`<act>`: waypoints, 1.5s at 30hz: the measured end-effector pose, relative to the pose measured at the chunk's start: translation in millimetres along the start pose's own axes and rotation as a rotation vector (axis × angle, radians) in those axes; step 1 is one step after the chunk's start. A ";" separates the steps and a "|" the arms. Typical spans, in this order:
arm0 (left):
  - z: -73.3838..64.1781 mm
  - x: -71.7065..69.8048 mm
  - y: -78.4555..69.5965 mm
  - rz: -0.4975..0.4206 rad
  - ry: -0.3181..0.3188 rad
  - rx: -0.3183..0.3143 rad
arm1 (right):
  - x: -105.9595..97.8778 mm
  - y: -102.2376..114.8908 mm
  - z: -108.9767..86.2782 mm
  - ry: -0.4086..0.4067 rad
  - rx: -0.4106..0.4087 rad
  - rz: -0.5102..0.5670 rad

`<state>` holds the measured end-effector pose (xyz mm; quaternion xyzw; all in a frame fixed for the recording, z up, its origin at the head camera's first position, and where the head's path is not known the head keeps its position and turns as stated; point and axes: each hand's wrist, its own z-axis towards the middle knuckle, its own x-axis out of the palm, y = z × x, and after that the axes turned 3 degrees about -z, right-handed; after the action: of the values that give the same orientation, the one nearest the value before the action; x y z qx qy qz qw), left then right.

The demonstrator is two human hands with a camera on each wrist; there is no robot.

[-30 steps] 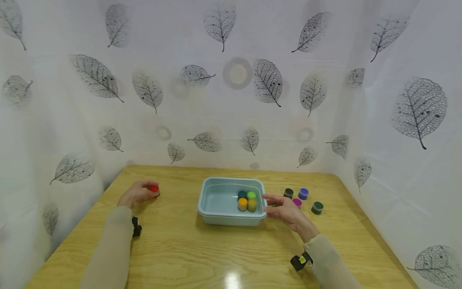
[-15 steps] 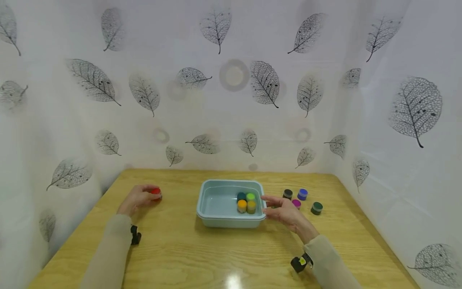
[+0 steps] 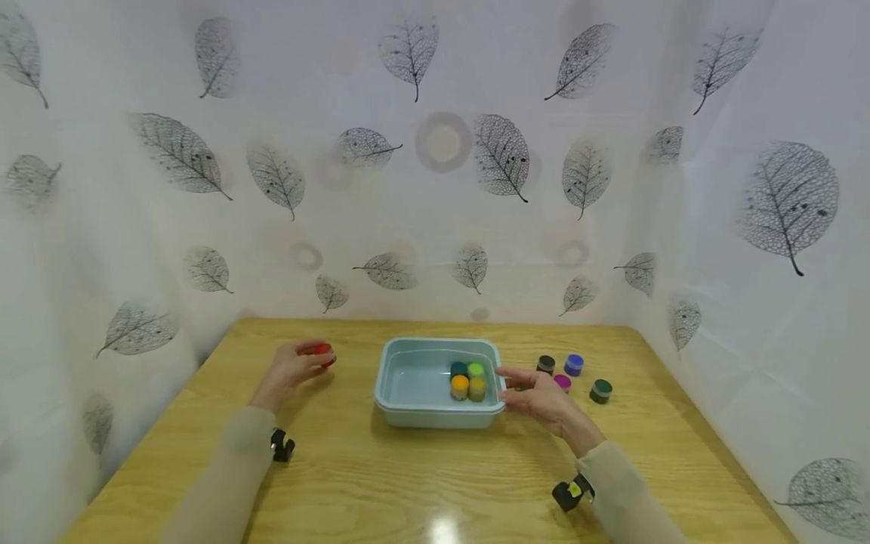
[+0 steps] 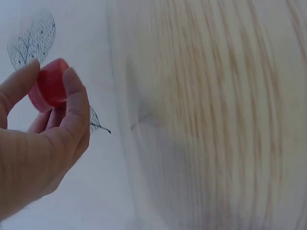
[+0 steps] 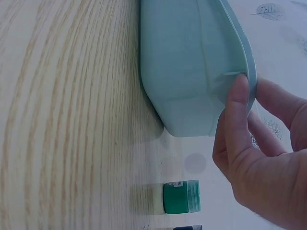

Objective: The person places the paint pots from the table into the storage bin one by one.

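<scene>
In the head view my left hand (image 3: 294, 370) is raised over the left side of the table, pinching a small red paint jar (image 3: 324, 355) between thumb and fingers. The left wrist view shows that red jar (image 4: 52, 84) tilted in the fingertips. My right hand (image 3: 544, 400) holds the right end of a light blue plastic basin (image 3: 435, 417). Seen from the right wrist, its fingers and thumb lie on both sides of the basin's rim (image 5: 240, 36). Inside the basin, at its right, stand several small jars, among them an orange one (image 3: 459, 387) and a light green one (image 3: 476, 370).
Right of the basin more jars stand on the wooden table (image 3: 353, 483): black (image 3: 546, 364), blue (image 3: 574, 364), magenta (image 3: 563, 382) and dark green (image 3: 601, 391). A green jar (image 5: 177, 197) sits close by the basin. A leaf-print curtain (image 3: 421, 211) surrounds the table.
My left hand has lifted the red jar and carried it to the right, toward the basin. The right hand has stayed at the basin's rim.
</scene>
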<state>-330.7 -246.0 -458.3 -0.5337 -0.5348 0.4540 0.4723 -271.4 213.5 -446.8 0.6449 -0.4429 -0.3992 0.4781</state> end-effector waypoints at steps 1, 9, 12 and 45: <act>-0.9 3.6 -0.8 -0.011 -0.008 0.011 | -0.1 0.1 -0.3 -0.003 0.000 -0.001; -2.1 28.5 -2.3 -0.072 -0.033 0.112 | -1.9 1.4 -1.2 -0.014 0.005 0.000; -0.2 38.6 -0.1 -0.058 -0.048 0.162 | -2.0 1.2 -1.7 -0.016 0.007 0.002; -19.0 138.0 -8.7 0.176 -0.173 0.333 | -0.1 -0.1 -0.1 0.000 0.007 0.016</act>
<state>-311.0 -108.5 -444.1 -0.4521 -0.4421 0.6198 0.4648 -271.3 213.6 -446.8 0.6429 -0.4493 -0.3937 0.4793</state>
